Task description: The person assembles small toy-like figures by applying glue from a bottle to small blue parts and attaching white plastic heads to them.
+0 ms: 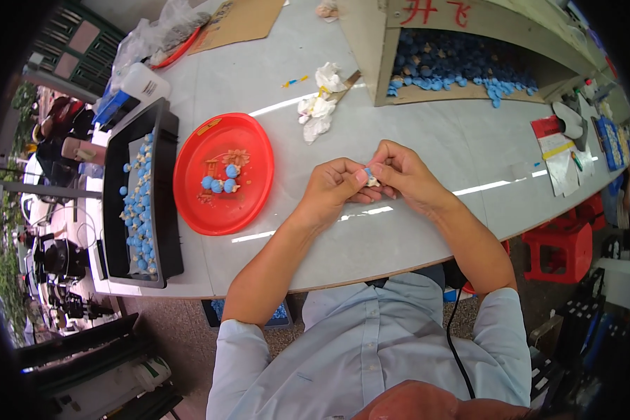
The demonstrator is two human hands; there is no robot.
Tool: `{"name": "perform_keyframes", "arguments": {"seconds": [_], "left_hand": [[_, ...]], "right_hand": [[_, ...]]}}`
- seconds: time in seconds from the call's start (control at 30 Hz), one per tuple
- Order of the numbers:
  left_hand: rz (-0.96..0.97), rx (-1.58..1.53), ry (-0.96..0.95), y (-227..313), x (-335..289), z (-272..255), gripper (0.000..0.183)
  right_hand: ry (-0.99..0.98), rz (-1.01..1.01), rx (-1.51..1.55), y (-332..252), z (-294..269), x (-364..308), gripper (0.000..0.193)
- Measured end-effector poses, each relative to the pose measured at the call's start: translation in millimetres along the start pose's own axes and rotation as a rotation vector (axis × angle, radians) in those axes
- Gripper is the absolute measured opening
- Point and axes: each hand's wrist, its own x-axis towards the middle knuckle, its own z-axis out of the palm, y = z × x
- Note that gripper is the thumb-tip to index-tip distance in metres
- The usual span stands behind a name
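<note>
Above the grey table, my left hand (336, 183) and my right hand (402, 173) meet, thumbs and fingertips pinched together. Between them is a small blue-and-white figurine piece (372, 179), partly hidden by the fingers. Left of my hands lies a round red plastic tray (255, 199), carrying several round blue pieces (218, 185) with pale parts. Beyond it, a long black bin (168, 231) holds many similar blue and pale pieces (141, 217).
A wooden box (462, 98) full of blue pieces opens toward me at the far right. Crumpled white tissues (317, 112) lie beyond my hands. Cardboard (238, 24) and a white bottle (145, 82) sit at the far left. Red stools (556, 248) stand beside the table's right edge.
</note>
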Motion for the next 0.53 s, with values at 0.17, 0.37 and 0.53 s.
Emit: {"name": "perform_keyframes", "arguments": {"seconds": [0.17, 0.37, 0.53], "left_hand": [[0.022, -0.087, -0.024, -15.8, 1.7, 1.1, 0.029], [0.075, -0.120, -0.101, -9.6, 7.1, 17.7, 0.028], [0.136, 0.009, -0.004, 25.8, -11.6, -1.9, 0.031]], "right_hand": [[0.025, -0.051, -0.021, 1.2, 0.3, -3.0, 0.016], [0.118, -0.138, 0.144, 15.0, -9.6, -9.2, 0.019], [0.144, -0.136, 0.232, 15.9, -28.1, 8.4, 0.034]]}}
